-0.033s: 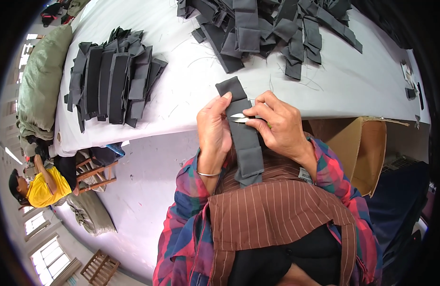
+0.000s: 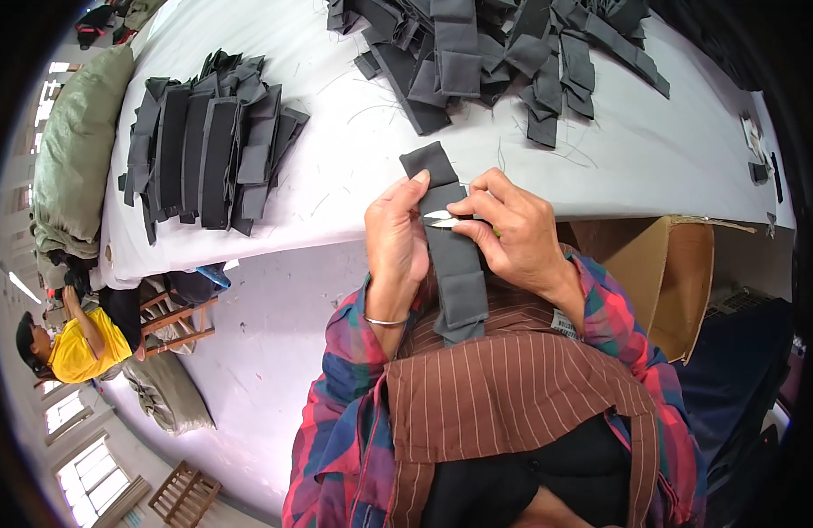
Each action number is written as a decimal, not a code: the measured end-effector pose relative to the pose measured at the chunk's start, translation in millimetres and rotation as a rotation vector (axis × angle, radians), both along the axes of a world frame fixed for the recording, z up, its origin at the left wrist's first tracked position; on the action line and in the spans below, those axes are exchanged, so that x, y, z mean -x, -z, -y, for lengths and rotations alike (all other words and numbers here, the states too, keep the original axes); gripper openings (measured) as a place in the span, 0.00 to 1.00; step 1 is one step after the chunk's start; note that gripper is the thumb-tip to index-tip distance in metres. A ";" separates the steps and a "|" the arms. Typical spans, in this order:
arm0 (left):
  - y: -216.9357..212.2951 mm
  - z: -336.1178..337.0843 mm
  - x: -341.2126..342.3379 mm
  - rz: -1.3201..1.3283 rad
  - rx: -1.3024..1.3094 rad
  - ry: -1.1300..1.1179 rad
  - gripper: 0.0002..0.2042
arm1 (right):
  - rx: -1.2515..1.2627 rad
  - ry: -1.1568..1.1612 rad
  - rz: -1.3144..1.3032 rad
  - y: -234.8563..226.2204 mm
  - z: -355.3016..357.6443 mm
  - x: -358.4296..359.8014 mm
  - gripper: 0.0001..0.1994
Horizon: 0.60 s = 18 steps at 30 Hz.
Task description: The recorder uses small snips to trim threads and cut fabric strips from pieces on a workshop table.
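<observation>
Grey strip (image 2: 460,264) pinched in L hand (image 2: 395,233); R hand (image 2: 512,224) pinches snips (image 2: 438,215), blades apart, over it. Cloth pile (image 2: 195,150) approx. 10 o'clock, messier pile (image 2: 459,66) approx. 1.

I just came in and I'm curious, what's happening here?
A person is handling a dark grey fabric strip. The left hand pinches it near its upper end, and the right hand holds small snips with the pointed blades over the strip. On the white table, more dark strips lie in a row-like stack at the left and a loose heap farther back.
</observation>
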<state>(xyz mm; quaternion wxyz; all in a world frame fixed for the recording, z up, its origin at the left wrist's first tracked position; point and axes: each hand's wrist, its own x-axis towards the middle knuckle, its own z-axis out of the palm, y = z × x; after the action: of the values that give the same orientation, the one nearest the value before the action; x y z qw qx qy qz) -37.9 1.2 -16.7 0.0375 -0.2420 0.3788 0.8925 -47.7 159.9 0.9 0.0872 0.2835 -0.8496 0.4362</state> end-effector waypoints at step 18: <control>-1.9 -5.4 2.0 -0.030 0.089 -0.032 0.06 | 0.070 0.042 0.036 2.6 2.0 1.9 0.07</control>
<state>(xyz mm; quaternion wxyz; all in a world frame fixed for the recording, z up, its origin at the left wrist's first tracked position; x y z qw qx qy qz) -39.9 6.6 -14.7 0.0070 -0.2361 0.4146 0.8788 -49.6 157.9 -1.7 0.0909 0.2545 -0.8409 0.4689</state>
